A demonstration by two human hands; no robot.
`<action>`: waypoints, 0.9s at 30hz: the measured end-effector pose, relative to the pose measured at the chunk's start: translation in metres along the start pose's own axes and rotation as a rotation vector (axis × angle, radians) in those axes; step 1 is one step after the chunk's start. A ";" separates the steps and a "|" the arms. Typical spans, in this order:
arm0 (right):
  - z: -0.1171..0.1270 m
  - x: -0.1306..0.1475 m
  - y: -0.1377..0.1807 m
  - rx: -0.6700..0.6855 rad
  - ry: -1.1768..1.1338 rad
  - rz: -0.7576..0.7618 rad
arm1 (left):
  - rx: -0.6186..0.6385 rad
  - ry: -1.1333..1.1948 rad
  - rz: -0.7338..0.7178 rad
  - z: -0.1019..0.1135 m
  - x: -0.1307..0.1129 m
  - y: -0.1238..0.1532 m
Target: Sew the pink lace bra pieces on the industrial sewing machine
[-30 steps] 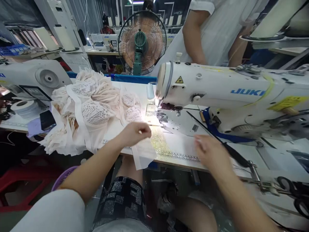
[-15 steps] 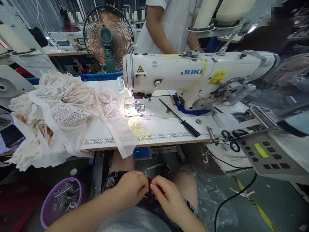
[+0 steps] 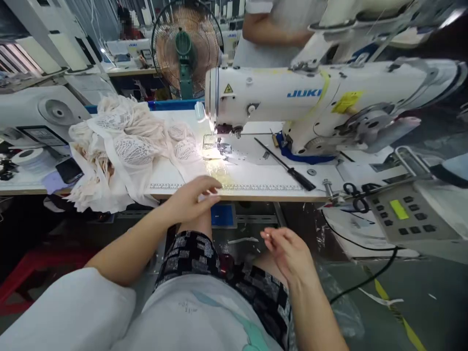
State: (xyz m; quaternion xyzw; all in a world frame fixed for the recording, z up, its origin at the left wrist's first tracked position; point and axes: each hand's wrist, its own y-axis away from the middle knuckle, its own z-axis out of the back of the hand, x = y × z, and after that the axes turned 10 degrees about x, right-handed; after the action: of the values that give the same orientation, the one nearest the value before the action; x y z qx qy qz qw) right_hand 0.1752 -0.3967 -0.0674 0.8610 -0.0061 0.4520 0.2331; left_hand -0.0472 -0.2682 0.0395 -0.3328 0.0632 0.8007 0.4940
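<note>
My left hand (image 3: 192, 199) is over the table's front edge, below the sewing machine's needle area. Its fingers stretch to the right with the thumb apart, and nothing shows between them. The hand partly covers the loose end of a pale lace bra (image 3: 185, 148), whose cups lie beside the needle. My right hand (image 3: 288, 251) is lower, above my right thigh, with its fingertips pinched together. A tiny whitish spot shows at the tips, too small to name. The white sewing machine (image 3: 263, 92) has its lamp lit over a yellowish strip (image 3: 217, 169) under the presser foot.
A heap of pale lace bras (image 3: 133, 148) lies left on the table. A black screwdriver (image 3: 300, 179) rests right of the needle. Further right is a control panel (image 3: 413, 214). A fan (image 3: 185, 53) and a person in white (image 3: 272, 34) are behind; a red stool (image 3: 44, 263) is lower left.
My hands, together above my lap before, have parted. The left has risen to the table edge and opened; the right has moved right and up. The camera view has shifted.
</note>
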 end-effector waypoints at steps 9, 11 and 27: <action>0.036 -0.107 0.044 0.070 0.075 -0.211 | -0.140 0.013 0.104 0.016 -0.022 0.022; 0.060 -0.113 0.062 -0.012 0.172 -0.155 | -0.007 0.242 0.283 -0.022 -0.018 0.026; 0.041 -0.075 0.069 0.192 0.833 0.182 | 0.572 0.492 0.221 -0.168 -0.013 0.029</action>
State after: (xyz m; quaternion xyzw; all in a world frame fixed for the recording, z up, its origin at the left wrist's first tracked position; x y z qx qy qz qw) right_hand 0.1474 -0.4897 -0.1184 0.6187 0.0548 0.7780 0.0940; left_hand 0.0119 -0.3650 -0.0890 -0.3548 0.4358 0.6956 0.4476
